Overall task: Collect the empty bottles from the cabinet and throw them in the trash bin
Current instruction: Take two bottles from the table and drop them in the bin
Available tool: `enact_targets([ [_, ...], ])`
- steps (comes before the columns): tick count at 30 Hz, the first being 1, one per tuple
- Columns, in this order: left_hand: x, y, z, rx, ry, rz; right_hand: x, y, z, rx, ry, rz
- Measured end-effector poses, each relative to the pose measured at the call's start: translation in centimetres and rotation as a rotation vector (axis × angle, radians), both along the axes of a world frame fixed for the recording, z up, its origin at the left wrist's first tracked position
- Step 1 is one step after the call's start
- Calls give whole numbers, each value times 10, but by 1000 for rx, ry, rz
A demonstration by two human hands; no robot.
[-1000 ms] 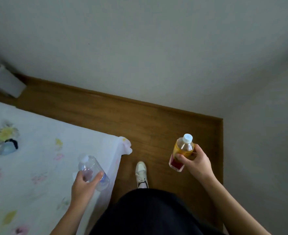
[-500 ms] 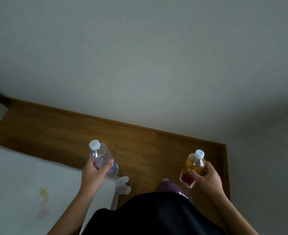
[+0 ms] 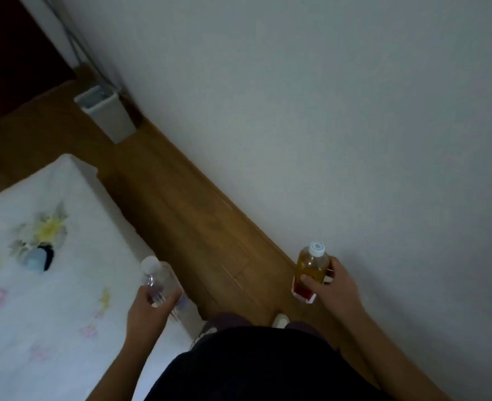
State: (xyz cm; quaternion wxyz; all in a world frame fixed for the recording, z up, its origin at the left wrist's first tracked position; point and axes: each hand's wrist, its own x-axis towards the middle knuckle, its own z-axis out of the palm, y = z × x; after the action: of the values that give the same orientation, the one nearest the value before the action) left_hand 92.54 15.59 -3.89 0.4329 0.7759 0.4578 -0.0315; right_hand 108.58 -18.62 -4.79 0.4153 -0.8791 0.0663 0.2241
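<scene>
Head cam is looking down a strip of brown wooden floor (image 3: 198, 227) that runs between a white bed with a flower-print cover (image 3: 51, 256) on the left and a plain pale wall (image 3: 325, 125) on the right. The left hand (image 3: 149, 311) is wrapped around a clear plastic bottle with a white cap (image 3: 158, 280), which hangs over the bed's edge. The right hand (image 3: 335, 287) is closed on an amber-tinted plastic bottle with a white cap and a red label (image 3: 311, 273), just beside the wall. So both hands are full, no spare fingers.

The small grey rectangular trash bin (image 3: 105, 112) stands up ahead against the wall, well apart from the bottles, with its mouth open and facing up. The step in hand looks like the carry over to it.

My take: walk straight down the floor strip, keep the bottles upright and close to the body, and drop them in one at a time from right above the opening, not toss from here. The mouth looks narrow, so two at once could bounce off the rim.

Room is tight-ish. The bed corner (image 3: 74, 162) juts toward the path on the left, the skirting runs along the right, and thin cables (image 3: 74, 39) hang down the wall behind the bin. The lane itself looks clear of clutter.
</scene>
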Motion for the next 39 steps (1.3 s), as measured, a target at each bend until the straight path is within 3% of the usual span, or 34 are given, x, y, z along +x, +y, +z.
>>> enact_targets([
  [9, -11, 82, -3, -42, 56, 457, 151, 192, -4, 10, 0, 428],
  [19, 101, 247, -12, -34, 45, 432, 240, 356, -17, 16, 0, 418],
  [24, 179, 336, -3, 10, -46, 427, 300, 435, -10, 21, 4, 403],
  [31, 255, 450, -13, 37, -35, 535, 398, 586, -19, 21, -9, 567],
  [39, 298, 544, -10, 38, 19, 757, 477, 790, 2, 37, -1, 929],
])
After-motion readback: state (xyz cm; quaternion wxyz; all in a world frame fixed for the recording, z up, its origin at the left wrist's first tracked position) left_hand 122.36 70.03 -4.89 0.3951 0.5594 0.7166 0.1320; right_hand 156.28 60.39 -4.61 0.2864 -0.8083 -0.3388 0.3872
